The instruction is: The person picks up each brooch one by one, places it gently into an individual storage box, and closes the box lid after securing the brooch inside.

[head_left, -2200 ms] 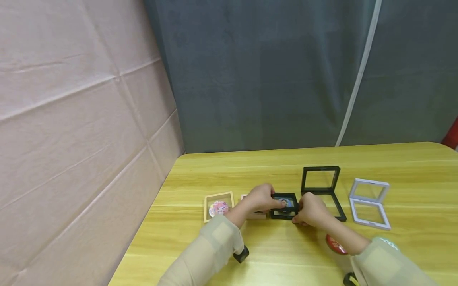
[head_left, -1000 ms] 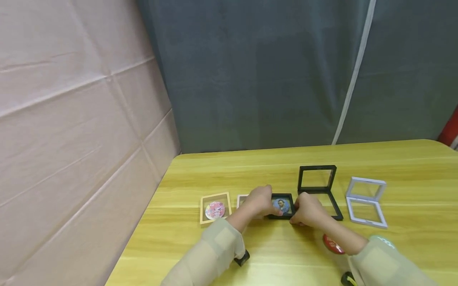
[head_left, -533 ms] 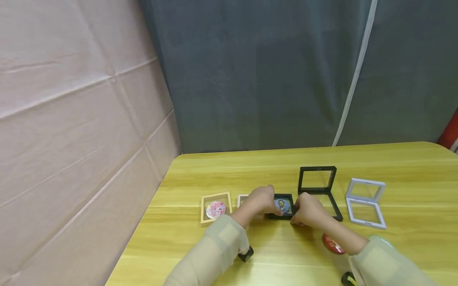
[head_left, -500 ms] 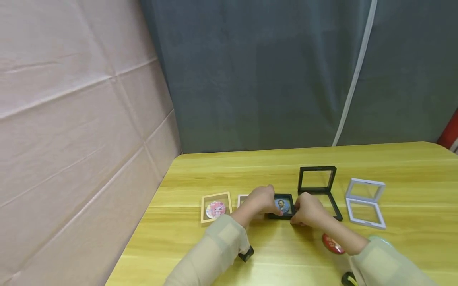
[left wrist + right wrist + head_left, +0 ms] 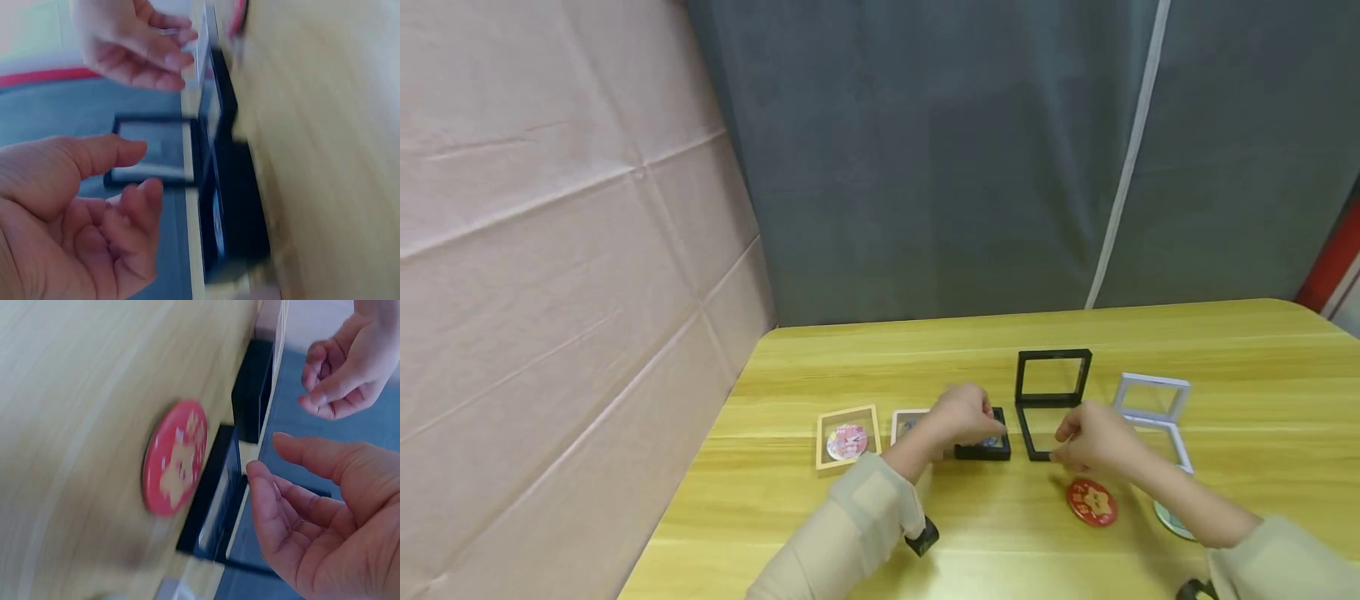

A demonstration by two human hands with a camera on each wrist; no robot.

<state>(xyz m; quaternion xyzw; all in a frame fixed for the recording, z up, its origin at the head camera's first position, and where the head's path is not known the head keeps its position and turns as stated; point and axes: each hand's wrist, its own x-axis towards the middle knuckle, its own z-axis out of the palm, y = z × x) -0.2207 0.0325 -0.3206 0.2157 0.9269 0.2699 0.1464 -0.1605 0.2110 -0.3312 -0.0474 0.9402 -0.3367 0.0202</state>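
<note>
A closed black display frame (image 5: 983, 453) lies on the table with a blue badge inside, partly covered in the head view by my left hand (image 5: 958, 417). In the left wrist view, that hand's loosely curled fingers are apart from the frame (image 5: 240, 206) and hold nothing. My right hand (image 5: 1097, 437) is over the right part of an open black display frame (image 5: 1054, 400), whose lid stands up. Thumb and forefinger are apart in the right wrist view, with nothing between them. Nearest this hand, a round red badge (image 5: 1092, 502) with a yellow star lies on the table.
Leftmost is a yellow display frame (image 5: 821, 442) with a pink badge. Beside it a pale frame (image 5: 910, 412) is partly hidden by the left hand. At right stand an open white frame (image 5: 1180, 454) and a green badge (image 5: 1172, 522), partly under the right forearm.
The black frame's lid came down over the blue badge. Both hands have since let go; the left stays just above it, while the right moved right, uncovering the red badge.
</note>
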